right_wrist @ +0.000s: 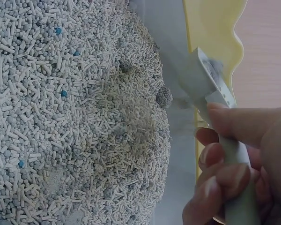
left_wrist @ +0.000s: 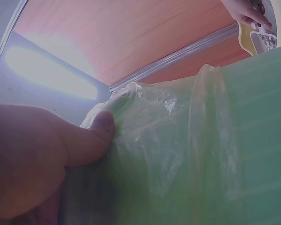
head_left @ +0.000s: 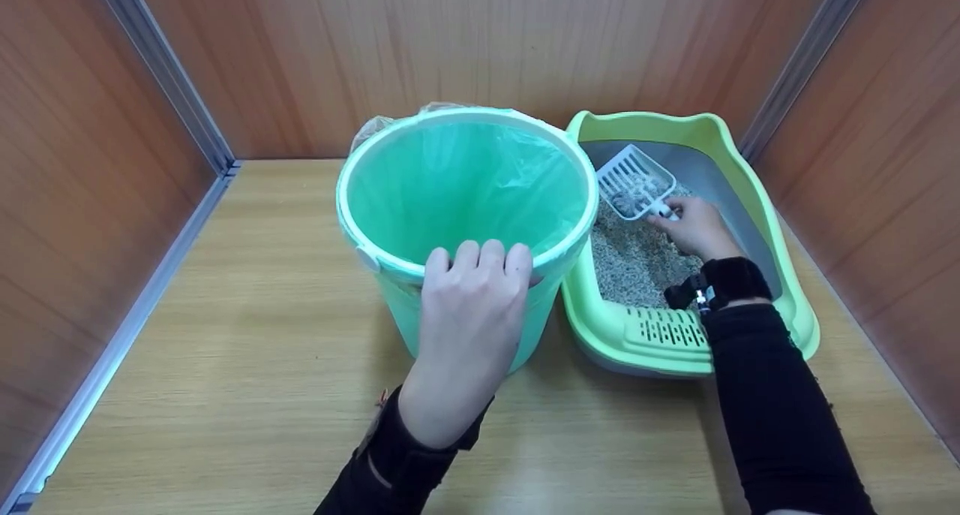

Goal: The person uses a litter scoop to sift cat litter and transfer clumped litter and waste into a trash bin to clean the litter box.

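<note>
My left hand (head_left: 474,312) grips the near rim of a green trash bin (head_left: 397,305), fingers curled over the edge and thumb outside. A thin clear bag (left_wrist: 154,117) lines the bin and folds over its rim. In my right hand (head_left: 697,226) is a white slotted litter scoop (head_left: 628,171), held by its handle above the litter box (head_left: 757,200). Some grey litter lies in the scoop. Below it the box holds loose litter (right_wrist: 75,112) of pale sticks and grey grains, with a dark round clump (right_wrist: 164,97) at the litter's edge.
The bin stands left of the litter box, their rims close together. Wooden panels (head_left: 480,42) with metal corner strips (head_left: 165,72) enclose the back and sides. A wood-patterned floor (head_left: 247,335) lies under both containers.
</note>
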`<act>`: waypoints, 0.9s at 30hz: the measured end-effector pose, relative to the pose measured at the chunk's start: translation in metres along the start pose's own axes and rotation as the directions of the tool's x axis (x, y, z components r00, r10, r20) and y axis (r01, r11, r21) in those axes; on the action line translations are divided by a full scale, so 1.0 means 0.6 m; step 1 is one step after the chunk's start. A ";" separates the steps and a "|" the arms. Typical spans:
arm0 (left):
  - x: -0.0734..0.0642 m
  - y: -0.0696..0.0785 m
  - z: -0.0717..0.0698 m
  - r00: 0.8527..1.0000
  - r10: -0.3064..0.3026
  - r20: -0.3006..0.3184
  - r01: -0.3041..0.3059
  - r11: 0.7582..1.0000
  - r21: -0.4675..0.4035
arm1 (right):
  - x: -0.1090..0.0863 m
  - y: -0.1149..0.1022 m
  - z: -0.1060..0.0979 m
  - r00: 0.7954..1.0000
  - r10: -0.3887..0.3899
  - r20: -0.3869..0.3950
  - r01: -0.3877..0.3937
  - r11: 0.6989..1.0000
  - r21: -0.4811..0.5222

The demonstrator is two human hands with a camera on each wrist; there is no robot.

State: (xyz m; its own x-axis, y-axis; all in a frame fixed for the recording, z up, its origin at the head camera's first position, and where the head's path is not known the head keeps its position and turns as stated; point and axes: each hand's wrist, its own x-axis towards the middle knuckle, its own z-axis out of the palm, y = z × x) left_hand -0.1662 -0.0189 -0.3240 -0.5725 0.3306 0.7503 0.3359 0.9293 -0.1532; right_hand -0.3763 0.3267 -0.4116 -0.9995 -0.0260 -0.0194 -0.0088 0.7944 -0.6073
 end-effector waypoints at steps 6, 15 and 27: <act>-0.002 0.000 0.003 0.999 0.004 -0.049 -0.003 1.000 0.021 | -0.003 0.001 -0.001 1.000 -0.025 -0.015 0.025 1.000 0.004; -0.001 0.001 0.002 0.999 0.001 -0.046 -0.001 1.000 0.002 | -0.003 -0.002 -0.001 0.997 0.043 0.059 -0.048 0.994 0.095; 0.000 0.001 0.003 0.999 -0.005 -0.035 0.005 1.000 -0.001 | -0.006 -0.006 -0.002 0.963 0.114 0.243 -0.204 0.900 0.386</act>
State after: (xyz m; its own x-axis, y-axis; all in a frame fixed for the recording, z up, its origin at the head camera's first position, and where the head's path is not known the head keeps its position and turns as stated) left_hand -0.1672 -0.0182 -0.3254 -0.5472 0.3204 0.7732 0.3338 0.9307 -0.1494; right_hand -0.3729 0.3248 -0.4083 -0.9563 -0.0818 -0.2807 0.2077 0.4855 -0.8492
